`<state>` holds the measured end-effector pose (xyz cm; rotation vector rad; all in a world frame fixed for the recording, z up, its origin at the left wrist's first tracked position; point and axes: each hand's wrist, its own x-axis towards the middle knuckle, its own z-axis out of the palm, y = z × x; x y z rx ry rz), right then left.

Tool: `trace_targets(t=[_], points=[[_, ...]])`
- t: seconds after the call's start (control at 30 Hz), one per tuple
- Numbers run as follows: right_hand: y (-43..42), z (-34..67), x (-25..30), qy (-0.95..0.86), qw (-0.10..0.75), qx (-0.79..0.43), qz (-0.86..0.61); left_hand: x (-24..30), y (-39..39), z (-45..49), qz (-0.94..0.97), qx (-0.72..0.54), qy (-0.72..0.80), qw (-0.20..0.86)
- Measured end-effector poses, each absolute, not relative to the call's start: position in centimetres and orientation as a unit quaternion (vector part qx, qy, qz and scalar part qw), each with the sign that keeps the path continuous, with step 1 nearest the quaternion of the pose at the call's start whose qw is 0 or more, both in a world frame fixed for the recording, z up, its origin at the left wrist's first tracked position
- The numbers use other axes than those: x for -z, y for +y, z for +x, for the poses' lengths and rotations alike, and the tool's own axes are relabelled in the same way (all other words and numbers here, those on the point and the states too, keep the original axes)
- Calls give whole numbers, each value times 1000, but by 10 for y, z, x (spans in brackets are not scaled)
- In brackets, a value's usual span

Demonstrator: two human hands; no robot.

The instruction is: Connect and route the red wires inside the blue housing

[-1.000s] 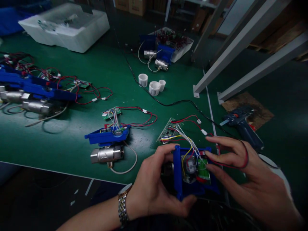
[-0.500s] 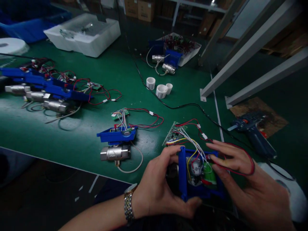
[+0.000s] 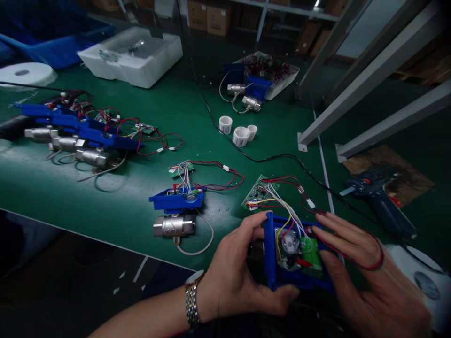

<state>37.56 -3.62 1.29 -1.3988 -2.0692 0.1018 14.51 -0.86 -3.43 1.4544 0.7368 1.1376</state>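
Note:
My left hand point(image 3: 241, 270) is closed around the left side of an uncovered blue plastic housing point(image 3: 270, 249), its thumb along the lower edge. Inside the housing are a grey round part point(image 3: 291, 243), a green block point(image 3: 312, 257) and thin wires. At the housing's right side, my right hand point(image 3: 369, 267) grips with thumb and fingertips near a small red part. A red and black wire pair loops over its fingers. White, yellow and red wires lead from the housing to a green circuit board point(image 3: 260, 191) lying on the table. The housing's underside is mostly hidden.
Left of my hands stands another blue housing point(image 3: 176, 201) on a metal valve point(image 3: 174, 226). Several similar units point(image 3: 81, 129) line the left. White tape rolls point(image 3: 240, 136), a foam box point(image 3: 132, 58), a glue gun point(image 3: 382, 195), a black cable point(image 3: 260, 160) and metal posts point(image 3: 380, 70) surround the space.
The view has shifted, so the table items appear farther right and mostly slightly lower. Both hands keep hold of the blue housing, with the right fingers slightly shifted.

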Motion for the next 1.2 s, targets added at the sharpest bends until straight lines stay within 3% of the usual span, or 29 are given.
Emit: trace_targets(t=[0.3,0.53,0.67,0.8,0.97,1.1,1.2], points=[[-53,384,-9,-773,327,-29,-543,28,-6,145,602,-463,328,563],[-80,404,13,-730,388,-18,-563,25,-6,145,610,-455,347,548],[-89,392,24,-640,364,-158,-658,21,-6,145,613,-444,355,549],[-84,376,30,-545,448,-393,-589,17,-7,146,614,-445,348,552],[-82,376,45,-518,493,-488,-500,18,-10,144,584,-438,366,578],[-86,386,59,-492,469,-491,-545,23,-11,143,553,-424,384,606],[-74,394,62,-626,439,-344,-545,27,-11,143,541,-433,362,624]])
